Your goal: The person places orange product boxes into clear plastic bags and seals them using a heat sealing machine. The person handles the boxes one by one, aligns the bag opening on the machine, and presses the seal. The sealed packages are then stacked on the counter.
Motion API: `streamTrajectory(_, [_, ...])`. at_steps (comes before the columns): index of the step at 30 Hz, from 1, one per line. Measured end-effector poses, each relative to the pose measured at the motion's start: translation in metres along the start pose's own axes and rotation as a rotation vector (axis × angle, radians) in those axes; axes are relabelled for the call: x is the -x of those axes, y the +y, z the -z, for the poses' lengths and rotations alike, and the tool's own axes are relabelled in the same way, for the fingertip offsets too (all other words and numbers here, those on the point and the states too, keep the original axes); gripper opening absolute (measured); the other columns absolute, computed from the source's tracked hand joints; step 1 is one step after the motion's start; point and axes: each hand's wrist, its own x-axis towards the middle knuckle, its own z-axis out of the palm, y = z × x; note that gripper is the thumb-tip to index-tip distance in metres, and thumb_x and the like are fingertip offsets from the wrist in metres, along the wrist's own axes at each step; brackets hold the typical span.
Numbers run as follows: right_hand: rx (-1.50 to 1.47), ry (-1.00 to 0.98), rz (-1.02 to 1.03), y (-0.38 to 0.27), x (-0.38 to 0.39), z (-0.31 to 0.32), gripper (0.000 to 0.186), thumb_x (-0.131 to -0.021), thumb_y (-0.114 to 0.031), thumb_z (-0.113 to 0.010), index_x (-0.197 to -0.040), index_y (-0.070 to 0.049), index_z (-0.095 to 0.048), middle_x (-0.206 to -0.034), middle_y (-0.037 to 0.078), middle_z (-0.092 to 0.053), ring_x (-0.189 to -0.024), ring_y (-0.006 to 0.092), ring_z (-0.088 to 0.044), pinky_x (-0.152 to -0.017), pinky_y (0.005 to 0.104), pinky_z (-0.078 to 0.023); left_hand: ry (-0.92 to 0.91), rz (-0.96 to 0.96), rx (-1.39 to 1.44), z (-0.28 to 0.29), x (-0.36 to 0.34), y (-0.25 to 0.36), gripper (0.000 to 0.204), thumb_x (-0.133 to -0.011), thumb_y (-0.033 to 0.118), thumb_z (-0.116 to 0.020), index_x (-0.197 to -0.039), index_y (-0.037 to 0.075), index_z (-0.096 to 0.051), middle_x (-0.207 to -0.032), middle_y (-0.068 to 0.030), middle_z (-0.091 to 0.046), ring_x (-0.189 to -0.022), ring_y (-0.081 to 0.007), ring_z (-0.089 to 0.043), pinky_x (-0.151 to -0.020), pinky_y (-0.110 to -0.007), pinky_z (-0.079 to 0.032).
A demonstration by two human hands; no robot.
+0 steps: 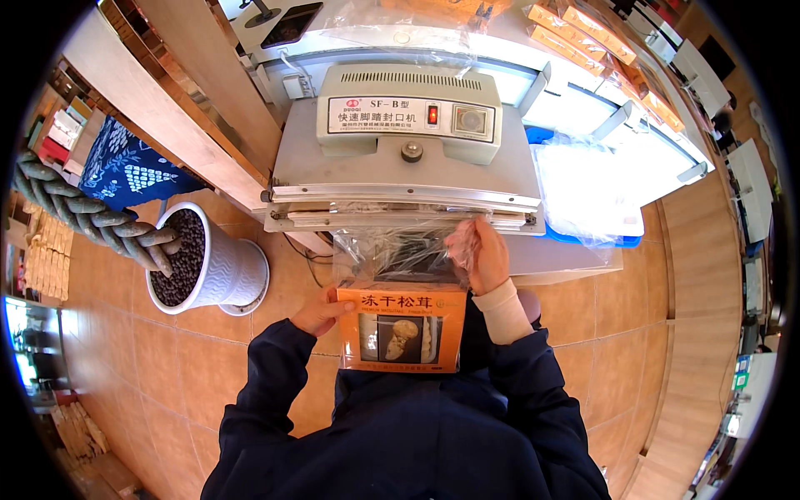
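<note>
An orange box (402, 332) with a picture of mushrooms on its front sits inside a clear plastic bag (354, 254) close to my body. My left hand (323, 310) grips the box's left side, thumb over the front edge. At the bag's upper right, my right hand (483, 254) has its fingers closed on the clear film. The bag's loose upper end reaches the jaws of a grey foot-pedal bag sealer (408, 179); whether it lies between the jaws is hard to tell. A red switch glows on the sealer's front.
Right of the sealer, a blue tray (629, 242) holds a stack of clear bags (587, 187). More orange boxes (583, 37) and a black phone (292, 25) lie on the counter behind. A white pot (221, 275) with a braided trunk stands at the left.
</note>
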Motion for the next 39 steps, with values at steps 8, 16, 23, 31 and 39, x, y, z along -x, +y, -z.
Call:
streamTrajectory(8, [0.083, 0.029, -0.064, -0.028, 0.018, -0.007, 0.043, -0.096, -0.035, -0.042, -0.110, 0.005, -0.052, -0.095, 0.017, -0.063, -0.078, 0.0212, -0.063, -0.068, 0.0298, -0.051, 0.103, -0.040, 0.094, -0.021, -0.003, 0.032, 0.041, -0.082, 0.014, -0.065, -0.118, 0.001, -0.051, -0.113, -0.0082, -0.059, -0.103, -0.0161, -0.056, -0.090, -0.030, -0.044])
streamTrajectory(16, [0.480, -0.112, 0.037, -0.013, 0.054, -0.001, 0.036, -0.090, -0.019, -0.056, -0.119, 0.001, -0.048, -0.110, 0.011, -0.058, -0.101, 0.0160, -0.054, -0.088, 0.0282, -0.043, 0.170, -0.012, 0.239, -0.033, -0.011, 0.038, 0.036, -0.085, 0.012, -0.061, -0.117, 0.003, -0.050, -0.111, -0.0079, -0.059, -0.101, -0.0174, -0.058, -0.088, -0.031, -0.046])
streamTrajectory(23, [0.440, -0.103, -0.027, -0.010, 0.053, 0.008, 0.034, -0.088, -0.013, -0.057, -0.119, 0.000, -0.050, -0.104, 0.006, -0.059, -0.097, 0.0111, -0.053, -0.085, 0.0253, -0.042, 0.086, -0.029, 0.237, -0.042, -0.022, 0.057, 0.029, -0.093, 0.026, -0.049, -0.111, 0.004, -0.052, -0.111, -0.0102, -0.059, -0.103, -0.0209, -0.057, -0.091, -0.035, -0.045])
streamTrajectory(31, [0.321, -0.126, -0.140, -0.016, 0.054, 0.003, 0.033, -0.089, -0.013, -0.055, -0.119, -0.001, -0.051, -0.097, 0.006, -0.060, -0.087, 0.0106, -0.057, -0.075, 0.0239, -0.047, 0.150, -0.106, 0.172, -0.028, -0.047, 0.076, 0.034, -0.097, 0.032, -0.038, -0.103, 0.003, -0.054, -0.103, -0.0120, -0.061, -0.096, -0.0246, -0.058, -0.084, -0.039, -0.048])
streamTrajectory(39, [0.265, -0.043, -0.049, -0.020, 0.047, 0.003, 0.033, -0.088, -0.015, -0.059, -0.115, 0.002, -0.052, -0.095, 0.004, -0.059, -0.083, 0.0085, -0.055, -0.073, 0.0220, -0.045, 0.132, -0.084, 0.271, -0.056, -0.022, 0.074, 0.038, -0.094, 0.030, -0.049, -0.117, 0.001, -0.051, -0.114, -0.0098, -0.058, -0.101, -0.0196, -0.058, -0.088, -0.031, -0.046])
